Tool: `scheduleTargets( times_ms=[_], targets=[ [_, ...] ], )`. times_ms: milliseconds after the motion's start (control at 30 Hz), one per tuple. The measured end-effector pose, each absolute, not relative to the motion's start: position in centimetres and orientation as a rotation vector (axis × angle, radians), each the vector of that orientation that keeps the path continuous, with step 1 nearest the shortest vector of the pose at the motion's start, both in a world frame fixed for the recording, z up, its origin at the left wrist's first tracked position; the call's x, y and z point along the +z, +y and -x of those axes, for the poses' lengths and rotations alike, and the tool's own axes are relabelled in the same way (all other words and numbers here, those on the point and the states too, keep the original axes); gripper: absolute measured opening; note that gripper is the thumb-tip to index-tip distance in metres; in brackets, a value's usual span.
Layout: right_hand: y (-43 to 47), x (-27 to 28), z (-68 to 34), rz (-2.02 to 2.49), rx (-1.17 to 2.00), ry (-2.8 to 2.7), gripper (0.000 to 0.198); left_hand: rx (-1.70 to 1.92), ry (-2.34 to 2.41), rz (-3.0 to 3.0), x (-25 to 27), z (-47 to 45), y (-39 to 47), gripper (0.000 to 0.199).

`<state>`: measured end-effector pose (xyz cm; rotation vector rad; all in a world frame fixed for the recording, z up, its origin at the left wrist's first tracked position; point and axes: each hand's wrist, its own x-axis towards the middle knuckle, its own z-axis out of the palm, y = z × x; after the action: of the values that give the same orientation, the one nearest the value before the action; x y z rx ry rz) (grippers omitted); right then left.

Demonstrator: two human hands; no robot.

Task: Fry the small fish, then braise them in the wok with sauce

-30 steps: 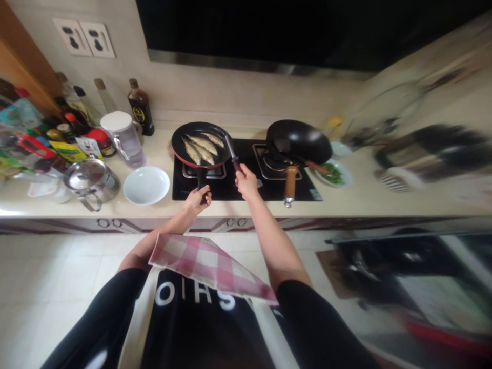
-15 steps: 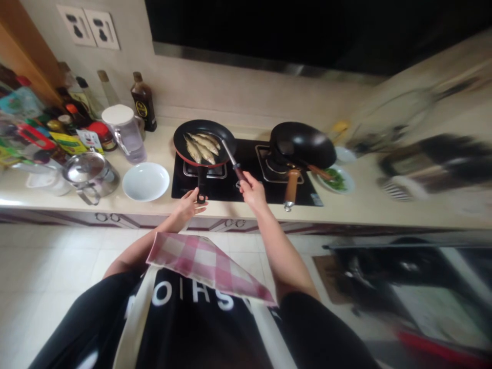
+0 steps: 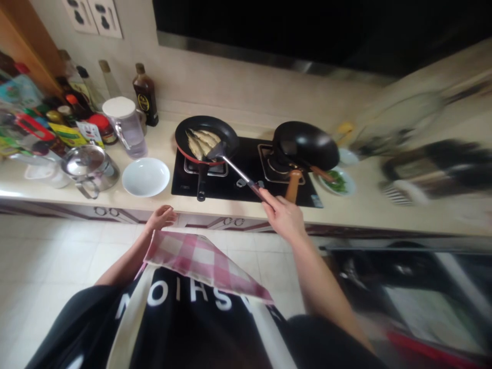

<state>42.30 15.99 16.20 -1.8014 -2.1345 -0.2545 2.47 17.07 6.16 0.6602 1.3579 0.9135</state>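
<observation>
"Golden-brown fish [image 3: 198, 143], bunched in the black frying pan [image 3: 229, 130] over the left burner, and the spatula [image 3: 238, 168] is right in there at their side!"

"Who's on it?"

"Right hand [image 3: 284, 214], fingers wrapped round the spatula's dark grip. Left hand [image 3: 161, 218] sits low by the counter edge, fingers loosely bent, nothing visible in them, apart from the pan handle [image 3: 201, 184]."

"So nobody's steadying that pan! One hard shove could swivel it on the burner."

"And if the skin is sticking, I'd fear a tear. Crowded like that, a rough flip could send one over the low rim. Knocking the wok [image 3: 307, 143] is a risk too; its wooden handle [image 3: 293, 184] juts right beside that hand."

"What can't we see?"

"The blade covers part of the fish, so whether it's underneath, I can't tell. Their undersides are hidden, the wok handle's end disappears behind the hand, and the far-right counter's pure blur!"
</observation>
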Motion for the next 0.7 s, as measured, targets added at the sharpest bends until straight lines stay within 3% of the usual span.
scheduleTargets(
  times_ms=[700],
  targets=[
    [17.2,18.3,-40.0,1.963,-0.439,-2.304,0.048,1.006,1.357,-0.639,5.1,-0.3,16.2,0.047]
  ],
)
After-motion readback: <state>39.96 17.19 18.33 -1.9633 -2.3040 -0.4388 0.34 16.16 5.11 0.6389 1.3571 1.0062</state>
